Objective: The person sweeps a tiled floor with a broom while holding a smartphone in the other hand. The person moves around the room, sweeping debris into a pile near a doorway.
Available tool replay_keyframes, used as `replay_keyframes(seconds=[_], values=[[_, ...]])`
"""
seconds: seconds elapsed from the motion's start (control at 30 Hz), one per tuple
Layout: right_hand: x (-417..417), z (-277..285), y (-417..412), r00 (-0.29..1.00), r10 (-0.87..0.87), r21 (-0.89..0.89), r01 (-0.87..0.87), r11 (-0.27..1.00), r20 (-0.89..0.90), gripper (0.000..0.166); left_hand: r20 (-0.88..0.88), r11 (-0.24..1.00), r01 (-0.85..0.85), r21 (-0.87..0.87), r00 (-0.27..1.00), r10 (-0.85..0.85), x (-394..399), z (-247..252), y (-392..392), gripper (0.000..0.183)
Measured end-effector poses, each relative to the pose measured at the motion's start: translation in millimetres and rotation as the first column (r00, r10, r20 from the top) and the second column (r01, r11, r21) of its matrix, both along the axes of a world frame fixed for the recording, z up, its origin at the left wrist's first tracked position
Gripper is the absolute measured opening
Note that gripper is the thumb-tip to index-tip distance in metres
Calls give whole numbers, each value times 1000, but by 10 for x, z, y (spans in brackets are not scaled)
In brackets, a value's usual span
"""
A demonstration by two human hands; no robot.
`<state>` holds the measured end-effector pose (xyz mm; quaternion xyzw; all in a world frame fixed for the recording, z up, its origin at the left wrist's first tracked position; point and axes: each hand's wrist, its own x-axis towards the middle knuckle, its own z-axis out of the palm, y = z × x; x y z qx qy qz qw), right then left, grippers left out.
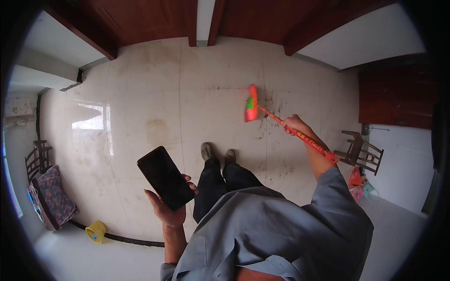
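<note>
My right hand grips the red handle of a broom, right of the middle of the view. The broom's head, orange with pink and green bristles, is slightly blurred and lies over the tiled floor near scattered dark specks of dirt. The handle's upper end reaches back over my right forearm. On the left, my left hand holds a smartphone with its dark screen facing up. My shoes stand on the tiles between the two hands.
Dark red wooden doors stand along the far wall. A wooden chair and bags are at the right. At the left are another chair, a flowered cloth over furniture and a yellow plastic basket.
</note>
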<state>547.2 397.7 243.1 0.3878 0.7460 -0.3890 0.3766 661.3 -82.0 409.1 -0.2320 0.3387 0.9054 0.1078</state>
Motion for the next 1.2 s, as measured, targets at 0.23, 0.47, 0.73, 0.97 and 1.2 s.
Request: replay_keyframes(seconds=[0.23,0.47,0.73,0.97,1.2], values=[[-13,-37,208,991,35,145,-15,989,-130,6,-29,1000,-11,19,1000,12,-24,-55,-110,84],[-243,584,-636,998,-10,-228,-5,974,-67,19,-17,999,-46,22,999,46,-126,-27,24,83],[-960,-262,-1906,997,73,-667,-72,742,-26,14,1,990,-101,-102,995,102,-397,77,375,82],[-1577,-898,-1906,995,64,-646,-3,763,71,8,87,967,-96,-236,989,119,-892,113,918,83],[-1508,-798,115,994,-92,-457,112,882,65,12,83,989,-20,-145,996,32,-1531,76,1453,84]])
